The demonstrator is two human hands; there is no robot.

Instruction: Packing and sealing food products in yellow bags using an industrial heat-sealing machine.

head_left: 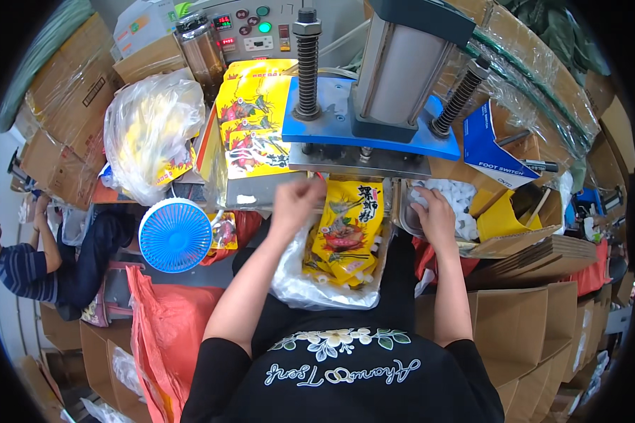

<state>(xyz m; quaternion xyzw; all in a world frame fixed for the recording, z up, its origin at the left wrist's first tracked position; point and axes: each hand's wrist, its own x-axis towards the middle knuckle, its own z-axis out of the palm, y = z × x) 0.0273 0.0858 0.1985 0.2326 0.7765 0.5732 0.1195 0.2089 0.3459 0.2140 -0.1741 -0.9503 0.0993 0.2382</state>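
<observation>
My left hand (296,199) is raised at the front edge of the press (374,134), fingers curled together; I can't tell whether it pinches anything. My right hand (434,218) lies spread, fingers apart, on the white pieces (458,194) in a tray at the press's right corner. Between my hands, yellow pouches (346,233) stand stacked in a clear bag (310,289) on my lap. More pouches (250,120) lie on the press's left side, beside a blue fan (175,235).
</observation>
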